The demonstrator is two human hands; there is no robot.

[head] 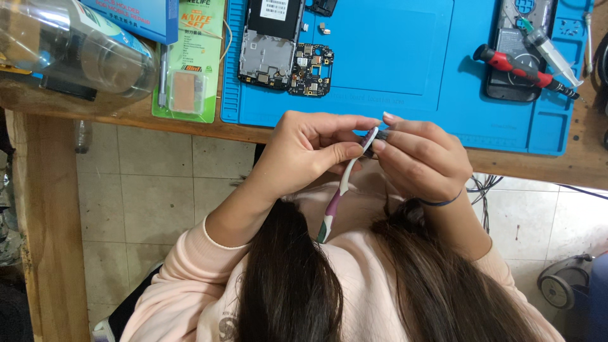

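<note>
My left hand (310, 149) grips a toothbrush (335, 202) with a white and purple handle, close to its head, held in front of my chest below the table edge. My right hand (421, 155) pinches a small dark part (382, 135) against the brush head. The two hands touch at the fingertips. A thin blue band circles my right wrist. The bristles are mostly hidden by my fingers.
On the wooden table (126, 114) lies a blue work mat (392, 69) with an opened phone frame (269, 47), a circuit board (310, 69), a red-handled screwdriver (522, 66), a syringe (551, 47) and a dark phone (516, 82). A clear plastic bottle (76, 50) and a green tool package (190, 69) are at the left.
</note>
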